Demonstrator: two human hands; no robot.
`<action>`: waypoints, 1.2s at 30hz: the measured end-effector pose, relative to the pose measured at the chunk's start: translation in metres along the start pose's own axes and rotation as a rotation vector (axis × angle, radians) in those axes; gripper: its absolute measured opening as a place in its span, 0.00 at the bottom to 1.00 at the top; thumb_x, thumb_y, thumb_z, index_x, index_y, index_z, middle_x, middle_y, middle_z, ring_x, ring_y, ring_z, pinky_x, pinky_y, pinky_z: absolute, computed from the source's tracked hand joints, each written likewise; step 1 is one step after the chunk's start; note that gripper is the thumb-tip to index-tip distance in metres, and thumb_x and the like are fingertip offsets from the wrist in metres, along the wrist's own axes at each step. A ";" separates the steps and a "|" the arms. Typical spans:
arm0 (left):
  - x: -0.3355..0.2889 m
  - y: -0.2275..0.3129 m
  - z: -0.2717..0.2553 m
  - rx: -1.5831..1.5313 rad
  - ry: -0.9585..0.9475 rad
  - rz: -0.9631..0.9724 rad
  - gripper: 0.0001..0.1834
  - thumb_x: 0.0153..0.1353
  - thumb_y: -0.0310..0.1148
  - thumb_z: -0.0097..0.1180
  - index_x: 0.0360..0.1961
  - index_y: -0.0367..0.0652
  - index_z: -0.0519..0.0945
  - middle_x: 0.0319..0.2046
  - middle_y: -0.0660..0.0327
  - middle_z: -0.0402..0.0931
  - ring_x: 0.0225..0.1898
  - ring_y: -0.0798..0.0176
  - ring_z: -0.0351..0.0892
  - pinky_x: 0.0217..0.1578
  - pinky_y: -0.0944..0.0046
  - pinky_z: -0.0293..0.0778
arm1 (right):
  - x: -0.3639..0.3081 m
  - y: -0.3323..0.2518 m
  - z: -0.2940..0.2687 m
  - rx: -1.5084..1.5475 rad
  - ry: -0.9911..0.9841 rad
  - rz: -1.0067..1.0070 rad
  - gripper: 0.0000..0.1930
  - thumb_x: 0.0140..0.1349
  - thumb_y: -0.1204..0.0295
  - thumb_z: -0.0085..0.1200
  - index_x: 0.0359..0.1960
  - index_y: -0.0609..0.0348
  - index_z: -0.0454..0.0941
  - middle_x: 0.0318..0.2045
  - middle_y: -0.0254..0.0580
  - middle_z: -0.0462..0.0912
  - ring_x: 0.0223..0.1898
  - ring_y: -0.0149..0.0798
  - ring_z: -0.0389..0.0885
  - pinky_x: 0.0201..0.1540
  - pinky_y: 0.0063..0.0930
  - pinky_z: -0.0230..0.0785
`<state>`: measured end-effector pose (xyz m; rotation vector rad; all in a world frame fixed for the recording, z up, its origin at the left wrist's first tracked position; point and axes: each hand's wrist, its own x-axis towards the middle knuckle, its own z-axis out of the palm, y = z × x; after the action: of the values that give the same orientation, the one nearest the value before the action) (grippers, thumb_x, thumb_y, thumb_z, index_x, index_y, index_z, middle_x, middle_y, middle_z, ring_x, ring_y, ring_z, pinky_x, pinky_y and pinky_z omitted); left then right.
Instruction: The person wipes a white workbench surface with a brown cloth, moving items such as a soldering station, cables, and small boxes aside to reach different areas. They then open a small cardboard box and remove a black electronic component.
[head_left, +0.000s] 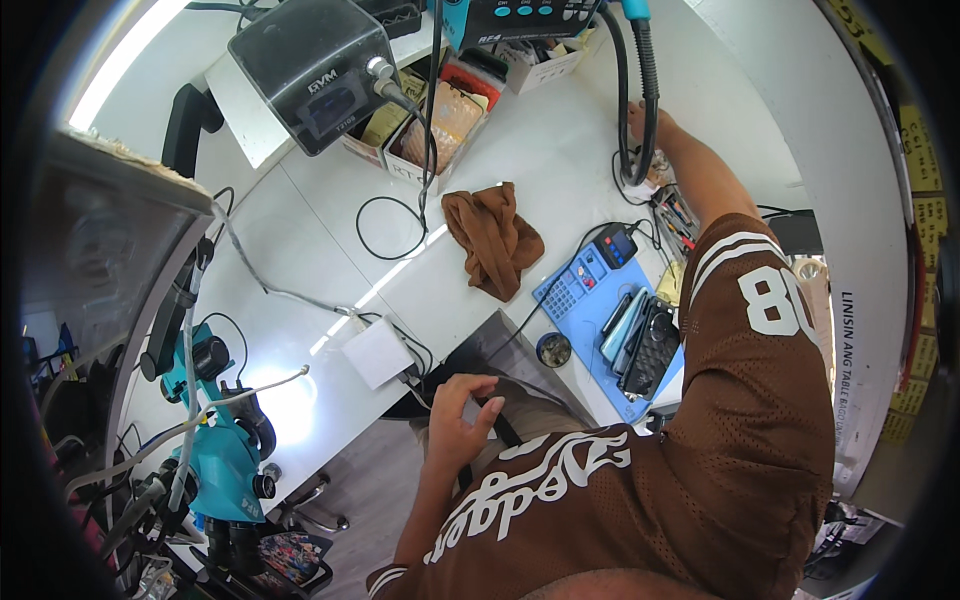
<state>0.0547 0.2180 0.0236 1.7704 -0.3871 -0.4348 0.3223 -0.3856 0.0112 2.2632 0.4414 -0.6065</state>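
My left hand (462, 418) is over my lap at the table's front edge. Its fingers are loosely bent, the thumb stands apart, and nothing shows in it. My right arm reaches far across the table's right side. My right hand (655, 127) is partly behind a thick black hose (648, 110), so its grip is hidden. Just nearer than that hand, a bunch of hand tools (676, 222) sits by the wall. A crumpled brown cloth (490, 240) lies mid-table. On the right, a blue work mat (570, 302) bears several phones (640, 345) and a small black device with a lit screen (614, 245).
A dark soldering station (315, 70) and boxes of small parts (440, 130) stand at the back. A teal microscope (215, 455) and a monitor (120, 240) are on the left. A white box (377, 352) and a round tin (553, 349) sit near the front edge. Loose cables cross the table.
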 end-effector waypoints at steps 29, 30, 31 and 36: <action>-0.053 0.032 -0.058 0.050 -0.008 0.104 0.09 0.74 0.31 0.58 0.48 0.37 0.83 0.38 0.58 0.81 0.41 0.62 0.80 0.46 0.62 0.75 | -0.204 -0.213 -0.157 1.088 1.203 1.326 0.13 0.71 0.66 0.59 0.52 0.55 0.86 0.37 0.49 0.85 0.37 0.45 0.83 0.45 0.37 0.76; -0.057 0.031 -0.064 0.073 -0.034 0.145 0.09 0.74 0.31 0.58 0.48 0.37 0.83 0.38 0.56 0.81 0.41 0.60 0.81 0.45 0.62 0.76 | -0.233 -0.239 -0.166 1.508 1.234 1.328 0.13 0.72 0.65 0.59 0.53 0.57 0.86 0.37 0.42 0.85 0.38 0.38 0.82 0.44 0.31 0.75; -0.063 0.032 -0.072 0.088 -0.061 0.123 0.08 0.74 0.30 0.57 0.47 0.37 0.84 0.39 0.57 0.81 0.40 0.62 0.81 0.45 0.63 0.75 | -0.257 -0.262 -0.178 1.942 1.245 1.273 0.14 0.74 0.65 0.58 0.53 0.59 0.86 0.36 0.36 0.84 0.38 0.31 0.81 0.44 0.26 0.74; -0.070 0.030 -0.080 0.035 -0.163 0.121 0.11 0.76 0.32 0.57 0.51 0.37 0.83 0.40 0.60 0.82 0.40 0.67 0.79 0.45 0.64 0.74 | -0.340 -0.363 -0.211 2.467 1.313 1.127 0.13 0.76 0.69 0.56 0.53 0.63 0.85 0.38 0.33 0.84 0.37 0.25 0.79 0.41 0.22 0.73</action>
<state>0.0315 0.3120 0.0758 1.7404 -0.6168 -0.4901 -0.0716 -0.0327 0.1185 -1.1779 0.7859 -0.8197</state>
